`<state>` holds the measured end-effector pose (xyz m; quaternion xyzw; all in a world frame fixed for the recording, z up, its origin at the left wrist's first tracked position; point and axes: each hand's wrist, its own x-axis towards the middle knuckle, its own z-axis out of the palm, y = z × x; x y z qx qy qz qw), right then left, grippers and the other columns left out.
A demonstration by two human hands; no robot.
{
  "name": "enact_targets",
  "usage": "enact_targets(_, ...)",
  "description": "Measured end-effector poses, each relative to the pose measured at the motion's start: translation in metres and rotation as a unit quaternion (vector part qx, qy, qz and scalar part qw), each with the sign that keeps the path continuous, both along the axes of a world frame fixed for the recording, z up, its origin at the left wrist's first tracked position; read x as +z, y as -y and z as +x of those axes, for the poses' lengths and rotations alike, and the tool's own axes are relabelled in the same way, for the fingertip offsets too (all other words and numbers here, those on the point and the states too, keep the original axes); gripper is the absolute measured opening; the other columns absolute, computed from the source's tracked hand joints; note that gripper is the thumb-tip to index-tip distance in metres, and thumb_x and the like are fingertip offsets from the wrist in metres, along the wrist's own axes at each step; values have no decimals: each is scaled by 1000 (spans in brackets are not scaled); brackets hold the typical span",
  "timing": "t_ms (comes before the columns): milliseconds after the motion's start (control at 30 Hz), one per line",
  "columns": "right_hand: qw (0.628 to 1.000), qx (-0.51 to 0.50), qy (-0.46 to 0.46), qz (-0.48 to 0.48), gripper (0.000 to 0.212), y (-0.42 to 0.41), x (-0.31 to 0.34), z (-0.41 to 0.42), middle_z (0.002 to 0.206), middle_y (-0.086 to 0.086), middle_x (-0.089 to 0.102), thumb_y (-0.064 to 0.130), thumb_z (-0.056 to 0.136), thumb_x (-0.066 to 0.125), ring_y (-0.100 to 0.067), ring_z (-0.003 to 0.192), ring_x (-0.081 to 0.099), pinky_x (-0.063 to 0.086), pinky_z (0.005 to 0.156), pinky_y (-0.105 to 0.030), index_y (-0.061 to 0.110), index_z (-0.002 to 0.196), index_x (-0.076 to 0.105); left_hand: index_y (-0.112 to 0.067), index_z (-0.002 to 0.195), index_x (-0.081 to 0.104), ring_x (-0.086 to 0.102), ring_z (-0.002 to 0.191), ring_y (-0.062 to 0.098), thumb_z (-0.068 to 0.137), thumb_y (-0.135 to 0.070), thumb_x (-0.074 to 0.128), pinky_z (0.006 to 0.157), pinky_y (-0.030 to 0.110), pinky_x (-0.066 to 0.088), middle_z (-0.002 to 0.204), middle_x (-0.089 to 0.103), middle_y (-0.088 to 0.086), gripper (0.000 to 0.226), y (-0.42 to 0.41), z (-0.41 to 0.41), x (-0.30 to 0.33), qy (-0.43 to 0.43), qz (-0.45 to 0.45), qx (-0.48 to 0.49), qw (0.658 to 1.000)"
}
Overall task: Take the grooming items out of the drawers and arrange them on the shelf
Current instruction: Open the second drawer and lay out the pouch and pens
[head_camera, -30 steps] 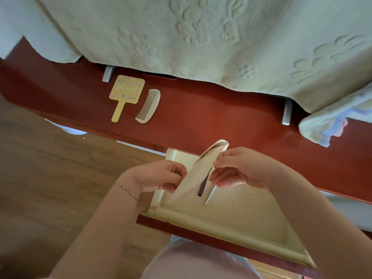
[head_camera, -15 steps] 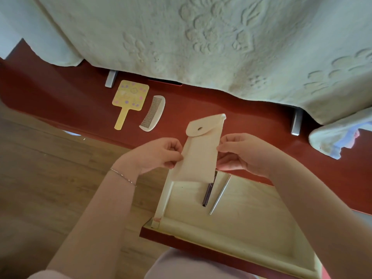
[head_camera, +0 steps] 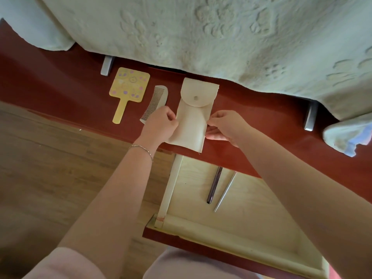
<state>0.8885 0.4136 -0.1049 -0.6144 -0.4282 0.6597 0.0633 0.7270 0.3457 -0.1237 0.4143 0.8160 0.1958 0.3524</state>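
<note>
The pouch (head_camera: 193,115) has gone from above the drawer (head_camera: 237,214) up onto the shelf (head_camera: 251,121), flap closed, just right of the comb (head_camera: 156,103). Done: 3 items lie in a row there, mirror (head_camera: 128,87), comb, pouch. Left: 2 slim tools, a dark one (head_camera: 214,185) and a silver one (head_camera: 225,191), lie in the open drawer. The left hand (head_camera: 161,125) and right hand (head_camera: 223,125) each pinch a side edge of the pouch, grip narrow, fingers curled on it.
</note>
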Motion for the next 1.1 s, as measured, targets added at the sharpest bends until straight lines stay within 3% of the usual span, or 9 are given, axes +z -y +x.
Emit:
enact_targets(133,999,-42,16,6,9,2,-10,-6,79,-19,62,-3,87,51,-23,63,64,58,52,-26,3,90,58,-16,93,55,51,70,15,86,-15,52,59,26,38,72,50,-12,8,2,3,-7,-18,36,17,999)
enact_targets(233,999,-28,33,23,8,3,-16,-5,86,-23,69,0,88,52,-25,72,70,59,57,-27,1,91,59,-15,97,56,52,71,14,87,-14,51,64,25,37,77,52,-9,12,5,5,-9,-21,62,28,997)
enact_targets(367,998,-30,37,44,11,7,-18,-2,79,-17,68,7,90,52,-26,73,69,59,65,-31,7,81,58,-16,103,56,51,78,9,88,-15,52,56,18,36,87,55,-7,15,9,6,-9,-20,62,38,997)
enact_targets(500,997,-67,-24,23,8,26,-6,22,78,-15,68,11,92,54,-22,69,69,59,63,-28,6,88,60,-16,106,56,53,79,9,86,-16,56,61,15,38,93,55,-5,20,20,11,-3,-51,107,47,992)
enact_targets(633,997,-3,-69,-33,13,56,5,71,81,-19,69,10,92,55,-23,66,69,59,60,-27,0,94,64,-23,93,54,50,64,1,89,-22,52,57,12,41,82,56,-9,4,43,45,10,29,135,93,986)
enact_targets(733,993,72,-28,-86,16,79,-6,104,75,-18,68,11,91,56,-23,61,67,56,56,-26,-2,89,65,-25,79,55,44,49,1,89,-19,53,48,14,37,65,56,-8,12,73,78,6,87,148,57,984)
enact_targets(833,983,121,69,-123,18,102,-34,127,72,-18,68,12,92,55,-22,57,66,55,54,-26,-1,84,65,-20,76,59,43,52,2,88,-22,54,51,17,36,63,56,-5,13,100,105,-13,134,90,-49,986)
enact_targets(933,978,79,134,-139,22,117,-64,136,65,-19,63,12,92,53,-20,45,60,55,49,-26,-4,78,61,-18,83,60,46,53,2,90,-32,51,51,15,35,70,57,-12,18,112,122,-43,108,-13,-150,983)
enact_targets(1100,978,66,186,-73,34,120,-96,132,61,-13,69,28,91,54,-30,58,69,59,68,-36,2,72,61,-16,90,53,61,69,15,86,-39,53,58,24,42,78,64,-2,24,102,138,-82,53,-122,-123,983)
